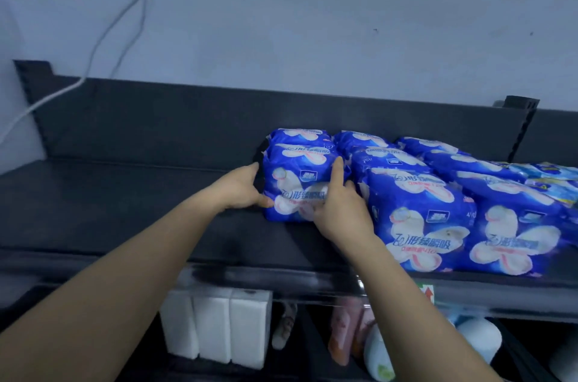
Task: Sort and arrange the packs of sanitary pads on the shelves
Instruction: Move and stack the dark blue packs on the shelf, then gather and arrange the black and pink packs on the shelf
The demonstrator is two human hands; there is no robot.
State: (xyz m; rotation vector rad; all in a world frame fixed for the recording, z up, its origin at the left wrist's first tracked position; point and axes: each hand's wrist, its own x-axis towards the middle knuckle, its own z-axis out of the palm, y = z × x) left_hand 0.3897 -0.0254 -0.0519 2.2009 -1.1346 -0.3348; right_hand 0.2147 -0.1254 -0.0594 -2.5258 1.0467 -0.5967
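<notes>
Blue pad pack (297,187) stands on the dark top shelf (125,193), leftmost in its row. The left hand (244,187) curls round its left edge and the right hand (339,206) round its right. Eight blue packs (419,219) show in three columns, with three white packs (215,325) below.

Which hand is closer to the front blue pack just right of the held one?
Right. The right hand grips the right side of the held pack, directly beside that front pack; the left hand grips its left side, farther off.
</notes>
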